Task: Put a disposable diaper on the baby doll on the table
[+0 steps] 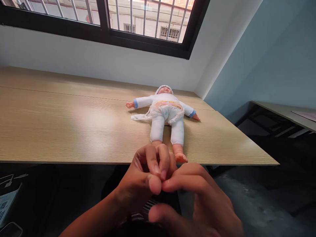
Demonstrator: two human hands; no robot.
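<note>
A baby doll (166, 113) in white clothes and a nappy lies on its back on the wooden table (61, 125), arms spread, feet toward me at the near edge. My left hand (144, 177) and my right hand (199, 204) meet in front of the table edge, just below the doll's feet. The left fingers are curled into a pinch against the right fingertips. Nothing visible shows between them. The left hand covers one of the doll's feet.
A black-framed window (106, 23) runs along the back wall. A blue wall is on the right, with another tabletop (283, 113) beside it. Papers and a cable (7, 194) lie at the lower left. Dark floor shows below the table edge.
</note>
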